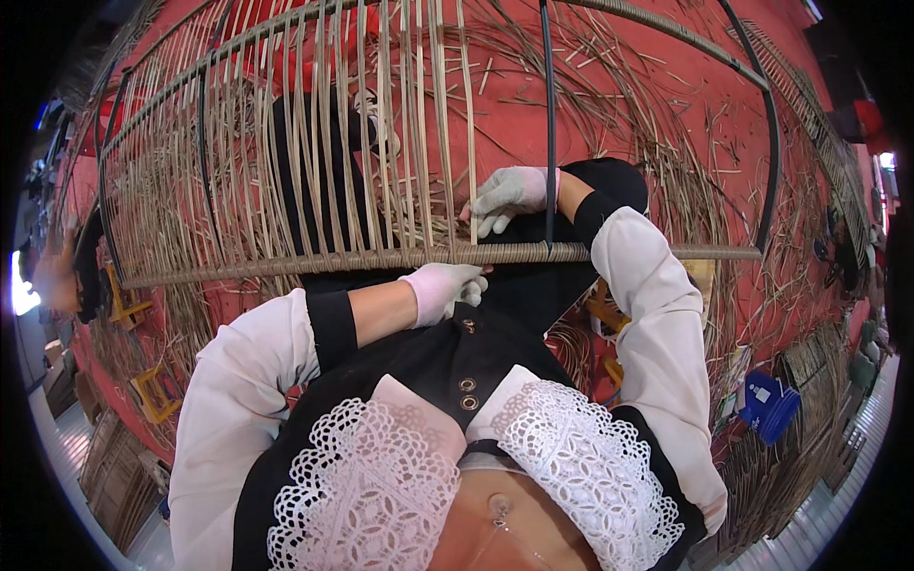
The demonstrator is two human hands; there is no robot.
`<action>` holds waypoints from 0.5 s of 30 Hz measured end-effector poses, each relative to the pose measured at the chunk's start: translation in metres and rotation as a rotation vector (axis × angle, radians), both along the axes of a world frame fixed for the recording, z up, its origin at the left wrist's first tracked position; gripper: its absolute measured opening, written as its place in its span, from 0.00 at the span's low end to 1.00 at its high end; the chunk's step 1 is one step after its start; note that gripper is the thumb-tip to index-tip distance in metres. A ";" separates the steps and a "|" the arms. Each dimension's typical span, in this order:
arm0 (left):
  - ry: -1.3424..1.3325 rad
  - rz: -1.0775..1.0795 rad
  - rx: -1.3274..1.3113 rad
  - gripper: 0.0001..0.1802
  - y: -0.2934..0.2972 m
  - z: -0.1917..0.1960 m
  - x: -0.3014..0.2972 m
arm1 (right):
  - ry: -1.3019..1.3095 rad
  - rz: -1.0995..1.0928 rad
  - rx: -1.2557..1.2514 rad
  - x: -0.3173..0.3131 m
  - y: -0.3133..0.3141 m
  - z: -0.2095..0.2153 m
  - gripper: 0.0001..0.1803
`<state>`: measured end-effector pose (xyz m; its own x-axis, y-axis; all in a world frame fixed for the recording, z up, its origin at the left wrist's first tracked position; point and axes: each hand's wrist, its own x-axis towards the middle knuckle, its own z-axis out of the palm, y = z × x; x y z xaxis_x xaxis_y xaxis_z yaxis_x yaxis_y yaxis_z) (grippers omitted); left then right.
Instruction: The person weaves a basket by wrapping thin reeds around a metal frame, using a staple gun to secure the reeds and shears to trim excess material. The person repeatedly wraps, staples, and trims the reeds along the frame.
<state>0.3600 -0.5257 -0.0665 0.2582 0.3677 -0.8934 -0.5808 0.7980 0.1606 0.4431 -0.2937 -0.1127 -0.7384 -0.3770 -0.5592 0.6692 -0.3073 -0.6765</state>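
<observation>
A large frame has a near rail [362,262] wrapped in brown cane, with many upright strips strung from it to the far rail. My right hand [511,198], in a whitish glove with bare fingertips, is above the near rail. Its fingers close around the lower part of the rightmost pale cane strip [468,124], just left of a dark metal bar [549,114]. Below the same rail, my left hand [441,288] wears a pink-and-white glove. Its fingers are curled together near the rail's underside; what they hold, if anything, is hidden.
Loose cane strips [657,181] litter the red floor [705,95]. The frame's curved dark side bar [772,171] stands at the right. A blue container [769,407] sits at lower right, and a yellow stool-like piece [155,393] at lower left. My black-clad legs extend under the frame.
</observation>
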 end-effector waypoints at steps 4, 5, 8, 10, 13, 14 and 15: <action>0.014 -0.143 0.101 0.17 0.001 0.026 -0.007 | 0.070 -0.092 0.242 0.002 0.032 0.015 0.18; -0.028 -0.152 0.128 0.18 0.003 0.037 -0.010 | 0.181 -0.301 0.544 0.006 0.044 0.029 0.17; -0.003 -0.299 0.211 0.20 0.013 0.080 -0.034 | 0.162 -1.125 0.922 0.027 0.058 0.083 0.13; -0.386 0.035 0.253 0.16 0.026 0.108 -0.063 | 0.400 -0.902 0.682 0.040 0.032 0.112 0.08; -0.441 0.142 0.521 0.15 0.064 0.137 -0.106 | 0.729 -0.154 0.729 0.021 -0.019 0.128 0.12; -0.225 0.021 0.551 0.16 0.079 0.143 -0.117 | 0.465 -0.201 0.636 0.011 -0.022 0.132 0.12; -0.116 -0.069 0.676 0.16 0.096 0.148 -0.128 | 0.316 -0.270 0.486 0.000 -0.021 0.135 0.12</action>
